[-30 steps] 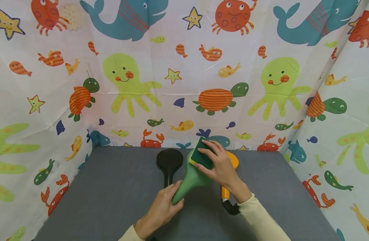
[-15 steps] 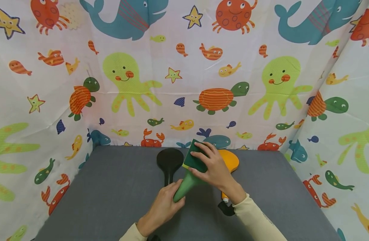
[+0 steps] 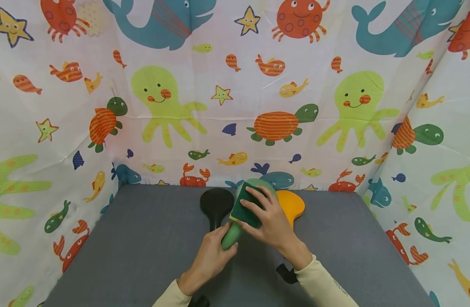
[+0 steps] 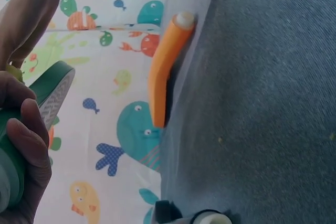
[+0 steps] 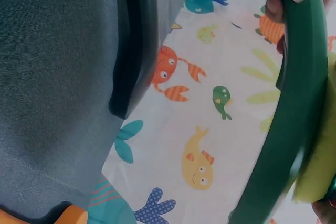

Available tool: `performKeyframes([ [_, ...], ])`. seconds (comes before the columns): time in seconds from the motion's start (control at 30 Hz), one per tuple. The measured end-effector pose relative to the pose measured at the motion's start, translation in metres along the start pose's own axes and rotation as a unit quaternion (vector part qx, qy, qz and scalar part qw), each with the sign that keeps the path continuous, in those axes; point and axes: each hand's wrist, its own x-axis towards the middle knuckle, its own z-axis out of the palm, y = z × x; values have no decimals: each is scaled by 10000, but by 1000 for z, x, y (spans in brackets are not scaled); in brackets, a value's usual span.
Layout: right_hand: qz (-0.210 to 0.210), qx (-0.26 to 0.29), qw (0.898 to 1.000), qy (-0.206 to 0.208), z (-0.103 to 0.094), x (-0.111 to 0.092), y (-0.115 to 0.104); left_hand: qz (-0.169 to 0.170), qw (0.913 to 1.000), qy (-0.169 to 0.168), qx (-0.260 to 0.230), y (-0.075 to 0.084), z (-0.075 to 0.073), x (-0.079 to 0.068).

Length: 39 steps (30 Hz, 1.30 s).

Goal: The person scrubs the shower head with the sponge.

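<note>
Above the table, the left hand grips a green shower head, while the right hand holds a sponge against it; a black shower head lies left, an orange shower head right.

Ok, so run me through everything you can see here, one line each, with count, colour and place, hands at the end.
Green paddle: one, green, raised above the table
Sponge: one, dark green and yellow, against the green paddle
Black paddle: one, black, on the table, left side of the green one
Orange paddle: one, orange, on the table, right side, partly hidden
Table: one, grey, below everything
Cloth: white, sea-animal print, behind and at both sides
Black pieces: two, black, low in head view, unclear
Sleeves: two, cream, on the forearms
Left hand: one, bare, gripping the green paddle's handle
Right hand: one, bare, holding the sponge
</note>
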Motion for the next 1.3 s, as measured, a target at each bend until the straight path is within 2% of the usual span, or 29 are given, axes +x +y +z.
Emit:
performKeyframes([
  [0.3, -181, 61, 9986, 498, -2, -7, -5, -493, 9982, 41, -328, 6, -4, 5],
  [0.5, -290, 41, 9958, 872, -4, -13, -2, -659, 9964, 132, -512, 12, -8, 6],
  [0.77, -213, -32, 9951, 969, -8, -20, 6, -934, 9932, 234, -659, 15, -12, 5],
  [1.07, 61, -109, 9944, 1045, -12, -26, 18, -1024, 9916, 370, -692, 15, -16, 7],
  [1.3, 125, -28, 9924, 1223, -14, -24, 22, -1329, 9878, 225, -784, 17, -18, 10],
])
